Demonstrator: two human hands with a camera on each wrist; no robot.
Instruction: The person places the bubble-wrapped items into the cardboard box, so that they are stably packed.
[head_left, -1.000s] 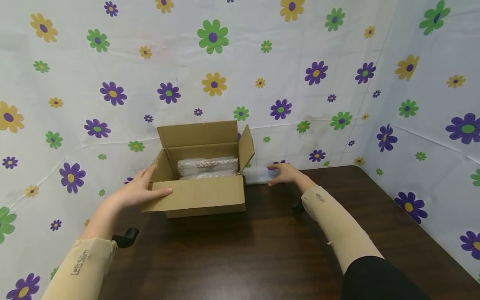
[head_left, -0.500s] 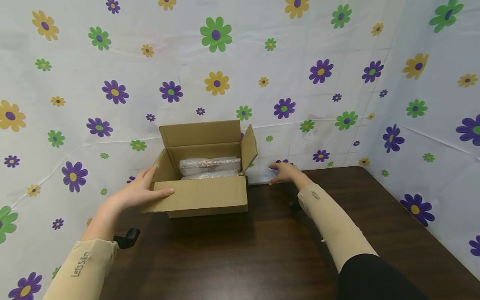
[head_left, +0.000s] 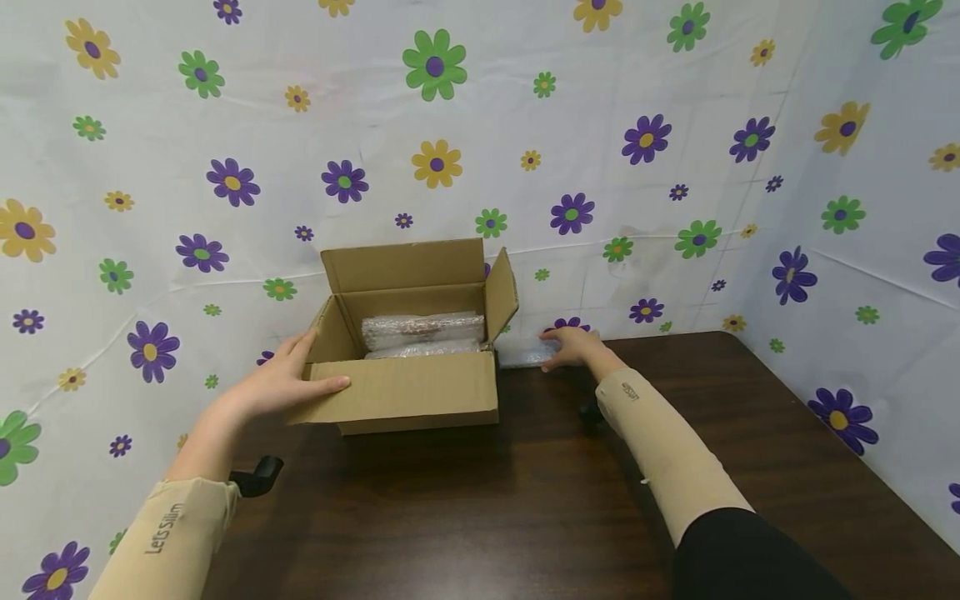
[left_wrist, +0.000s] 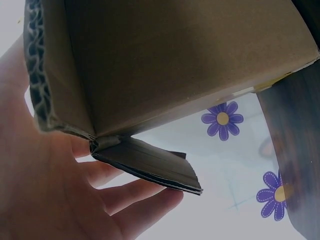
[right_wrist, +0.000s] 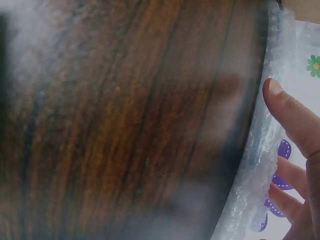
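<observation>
An opened cardboard box (head_left: 405, 396) stands on the table against the wall. Inside it lie bubble-wrapped packages (head_left: 423, 329). My left hand (head_left: 273, 385) holds the box at its left front corner, thumb over the front flap. In the left wrist view, the fingers (left_wrist: 137, 202) spread beneath a side flap (left_wrist: 155, 162); the thumb is hidden. Right of the box, a long bubble-wrapped package (head_left: 523, 357) lies along the wall. My right hand (head_left: 576, 347) grips it, with the thumb (right_wrist: 290, 110) on its near side and fingers by its far side.
The dark wood table (head_left: 465, 517) spreads in front of the box and off to the right. A white flower-patterned cloth (head_left: 262, 100) covers the walls behind and at the right. The box's back flap (head_left: 405, 265) and right flap (head_left: 501, 292) stand up.
The head view has shifted slightly, so the scene sits a little further right. Both hands keep their places at the box and at the package.
</observation>
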